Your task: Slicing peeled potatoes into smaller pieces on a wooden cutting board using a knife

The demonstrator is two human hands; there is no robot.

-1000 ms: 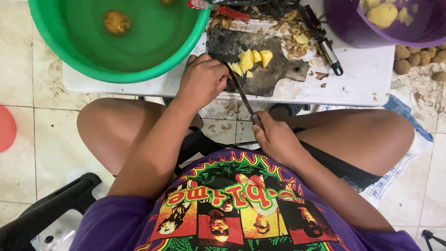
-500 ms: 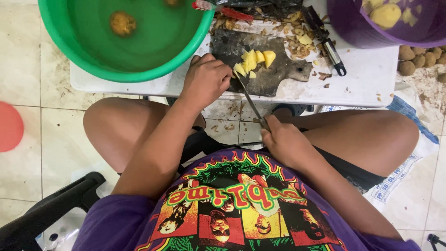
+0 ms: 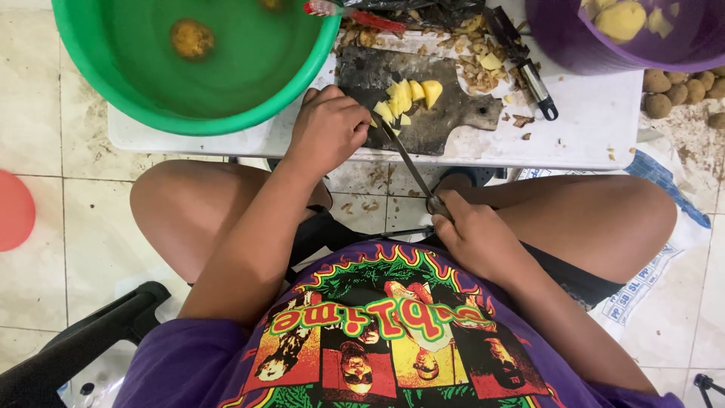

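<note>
Person is sitting w/ knees apart at a low white surface [image 3: 589, 128], head cam looking straight down. Left hand [image 3: 328, 128] is resting on the near-left edge of a dark cutting board [image 3: 445, 113], fingers curled together and pressing down on the yellow potato pieces [image 3: 404, 98] at the board's centre. Can't tell exactly which piece the fingers are touching, since the knuckles are hiding it.

Right hand [image 3: 472, 230] is sitting low, near the lap, at abt 5 o'clock from the board, fingers clamped round the handle of a long kitchen knife [image 3: 408, 159]. Blade is running up toward 11 o'clock, w/ its tip lying just beside the left hand's fingers at the cut potato pieces.

At 10 o'clock from the board, a big green basin [image 3: 98, 68] is holding water and a whole unpeeled potato [image 3: 191, 38]. At 2 o'clock, a purple bucket [image 3: 559, 53] is holding peeled potatoes [image 3: 619, 19]. Between board and bucket, a black-handled peeler [image 3: 521, 57] is lying among a heap of peelings [image 3: 468, 57]. A red-handled tool [image 3: 362, 15] is lying at 12 o'clock, touching the basin rim. Unpeeled small potatoes [image 3: 672, 87] are sitting on the floor at 3 o'clock, past the surface edge. A red round thing [image 3: 13, 210] is showing at 9 o'clock, on the tiled floor.
</note>
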